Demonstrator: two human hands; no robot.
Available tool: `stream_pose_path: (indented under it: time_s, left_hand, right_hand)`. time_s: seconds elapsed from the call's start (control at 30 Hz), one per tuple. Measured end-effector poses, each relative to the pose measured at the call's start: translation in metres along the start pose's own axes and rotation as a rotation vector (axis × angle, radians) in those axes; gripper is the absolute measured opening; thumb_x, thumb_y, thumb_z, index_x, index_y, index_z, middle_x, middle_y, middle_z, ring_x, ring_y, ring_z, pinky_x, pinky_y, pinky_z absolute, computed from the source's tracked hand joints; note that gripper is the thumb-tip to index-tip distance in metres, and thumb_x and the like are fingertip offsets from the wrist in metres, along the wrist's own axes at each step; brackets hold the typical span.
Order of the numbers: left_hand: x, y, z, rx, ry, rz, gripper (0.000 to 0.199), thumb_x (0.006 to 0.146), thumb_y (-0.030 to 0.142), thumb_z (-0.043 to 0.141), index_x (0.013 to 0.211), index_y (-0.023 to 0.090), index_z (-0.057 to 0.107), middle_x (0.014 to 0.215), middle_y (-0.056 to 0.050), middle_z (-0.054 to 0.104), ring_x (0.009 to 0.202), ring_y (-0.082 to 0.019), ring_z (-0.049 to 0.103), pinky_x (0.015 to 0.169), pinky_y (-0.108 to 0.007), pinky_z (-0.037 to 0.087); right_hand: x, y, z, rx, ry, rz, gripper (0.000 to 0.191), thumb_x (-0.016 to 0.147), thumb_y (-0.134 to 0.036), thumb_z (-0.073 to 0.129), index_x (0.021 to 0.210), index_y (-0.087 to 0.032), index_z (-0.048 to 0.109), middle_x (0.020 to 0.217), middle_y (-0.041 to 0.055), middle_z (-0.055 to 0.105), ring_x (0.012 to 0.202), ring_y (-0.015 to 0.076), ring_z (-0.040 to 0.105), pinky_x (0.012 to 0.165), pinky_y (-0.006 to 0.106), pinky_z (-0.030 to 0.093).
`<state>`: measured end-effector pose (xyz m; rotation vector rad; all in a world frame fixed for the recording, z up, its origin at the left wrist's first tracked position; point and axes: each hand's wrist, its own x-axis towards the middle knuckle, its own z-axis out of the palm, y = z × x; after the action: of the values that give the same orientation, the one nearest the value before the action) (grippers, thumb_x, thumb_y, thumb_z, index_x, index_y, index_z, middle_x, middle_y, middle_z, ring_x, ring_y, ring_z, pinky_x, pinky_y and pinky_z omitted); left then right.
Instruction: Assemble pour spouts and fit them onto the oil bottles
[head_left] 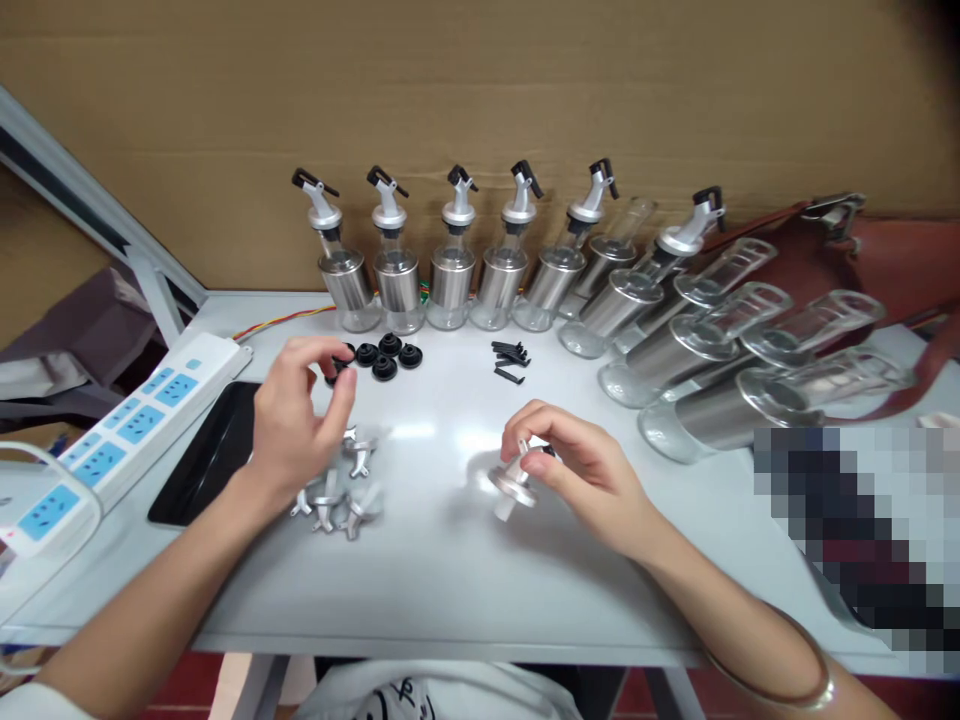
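Observation:
My right hand (pixel 574 465) pinches a silver pourer head (pixel 512 487) between thumb and fingers, above the table. It has a round collar, a pale stem pointing down, and a bit of black by my fingertips. My left hand (pixel 300 420) is over the left side, thumb and index finger apart beside the black rubber stoppers (pixel 385 368); some stoppers are partly hidden behind those fingers. Several loose silver pourer heads (pixel 352 515) lie below my left hand. Small black levers (pixel 510 376) lie in a little pile toward the back middle.
Along the back stand several glass-and-steel bottles (pixel 451 275) with pourers fitted. More bottles without pourers (pixel 739 405) stand at the right, before a brown leather bag (pixel 892 265). At left are a white power strip (pixel 139 425) and a black phone-like slab (pixel 214 455).

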<state>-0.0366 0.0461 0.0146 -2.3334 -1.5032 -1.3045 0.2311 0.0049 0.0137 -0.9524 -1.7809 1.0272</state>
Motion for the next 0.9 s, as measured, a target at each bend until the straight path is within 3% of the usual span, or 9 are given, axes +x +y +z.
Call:
stream_pose_path:
  time_s: [0.13,0.27,0.4,0.7,0.8,0.9]
  left_hand:
    - [0.011,-0.022,0.004,0.37,-0.277,-0.086,0.02,0.093,0.019,0.041,0.107,0.015,0.054,0.106,-0.014,0.059,0.103,-0.031,0.056,0.086,-0.043,0.048]
    - [0.01,-0.032,0.006,0.587,-0.446,-0.109,0.024,0.093,0.02,0.04,0.107,0.01,0.056,0.102,-0.017,0.06,0.101,-0.036,0.055,0.084,-0.045,0.046]
    - [0.008,-0.037,0.007,0.635,-0.529,-0.1,0.02,0.093,0.02,0.04,0.097,0.013,0.058,0.094,-0.014,0.062,0.092,-0.033,0.057,0.078,-0.041,0.047]
    - [0.011,-0.032,0.007,0.537,-0.47,-0.079,0.009,0.087,0.02,0.042,0.081,0.02,0.049,0.083,-0.007,0.056,0.086,-0.028,0.055,0.073,-0.036,0.045]
    - [0.013,-0.023,0.005,0.356,-0.404,-0.113,0.006,0.083,0.018,0.043,0.078,0.021,0.045,0.08,-0.004,0.051,0.082,-0.024,0.053,0.072,-0.034,0.044]
    - [0.01,-0.003,0.004,0.017,-0.36,-0.205,0.006,0.081,0.018,0.044,0.077,0.021,0.043,0.078,-0.001,0.049,0.071,-0.018,0.049,0.066,-0.03,0.042]
  right_hand:
    - [0.001,-0.001,-0.001,0.005,0.027,0.009,0.026,0.093,-0.043,0.052,0.083,-0.02,0.058,0.08,0.0041,0.059,0.075,0.0165,0.057,0.067,0.03,0.046]
    - [0.002,-0.001,-0.001,0.008,0.031,0.001,0.023,0.093,-0.04,0.053,0.084,-0.019,0.059,0.082,0.0046,0.06,0.076,0.0168,0.058,0.069,0.031,0.047]
    - [0.001,0.001,-0.001,0.017,0.028,0.004,0.02,0.093,-0.038,0.055,0.086,-0.02,0.06,0.083,0.0043,0.06,0.077,0.0168,0.058,0.07,0.031,0.047]
    - [0.002,0.001,-0.002,0.021,0.071,-0.013,0.025,0.092,-0.043,0.055,0.084,-0.02,0.06,0.081,0.0044,0.06,0.077,0.0172,0.058,0.07,0.032,0.047]
    - [0.003,0.002,-0.003,0.021,0.089,-0.01,0.025,0.091,-0.043,0.056,0.084,-0.02,0.061,0.081,0.0045,0.061,0.076,0.0172,0.059,0.069,0.032,0.048]
    - [0.002,0.002,-0.002,0.044,0.101,0.007,0.022,0.091,-0.041,0.057,0.085,-0.02,0.061,0.083,0.0042,0.061,0.077,0.0163,0.059,0.068,0.03,0.048]
